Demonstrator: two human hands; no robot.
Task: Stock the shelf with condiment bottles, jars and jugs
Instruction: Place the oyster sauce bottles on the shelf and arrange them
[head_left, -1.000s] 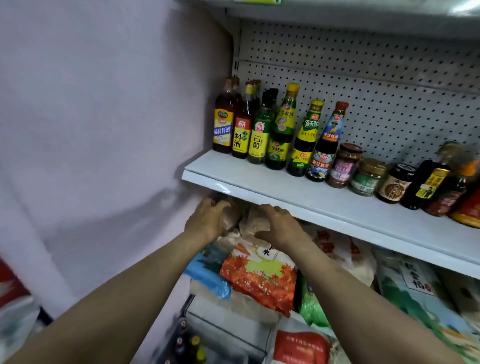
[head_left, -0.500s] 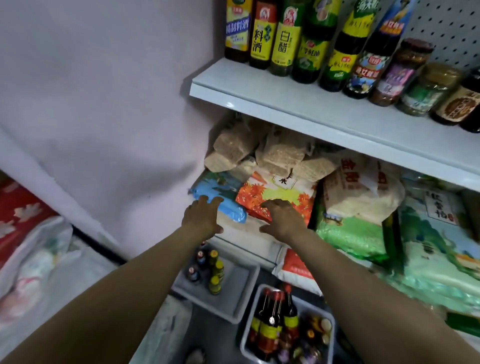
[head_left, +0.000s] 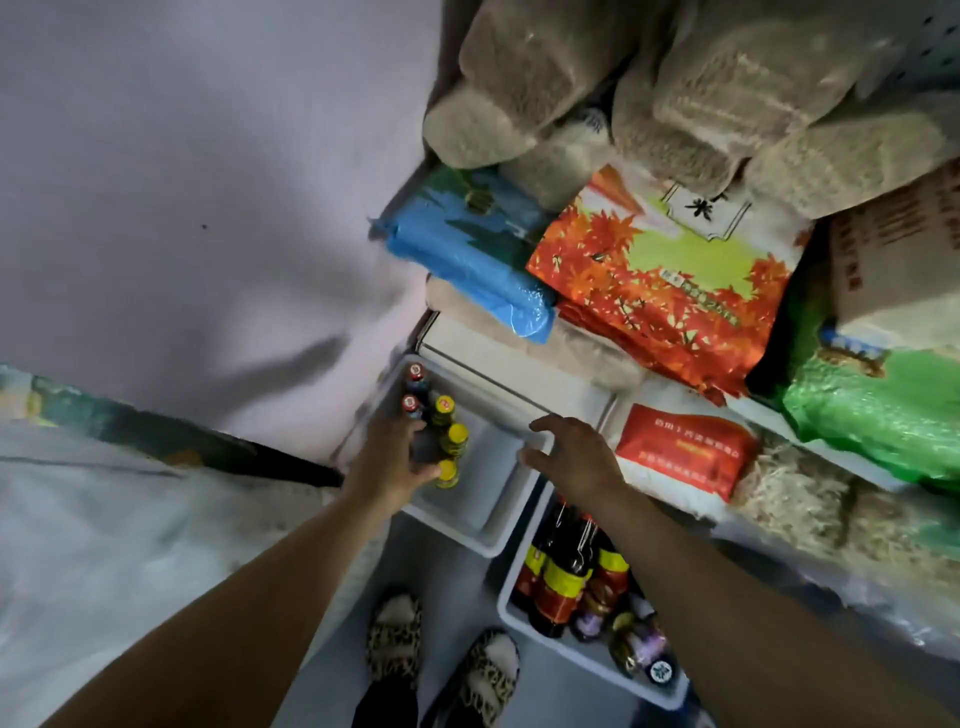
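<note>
Bottles (head_left: 435, 422) with red and yellow caps stand in a grey tray (head_left: 483, 499) on the floor at the centre of the frame. We reach our left hand (head_left: 393, 460) down onto them, fingers curled among the caps; whether it grips one we cannot tell. Our right hand (head_left: 569, 457) hovers spread over the tray's right rim, holding nothing. A second tray (head_left: 592, 656) at lower centre holds dark bottles (head_left: 563, 577) and jars (head_left: 636, 644). Rice bags (head_left: 660, 275) fill the upper right.
</note>
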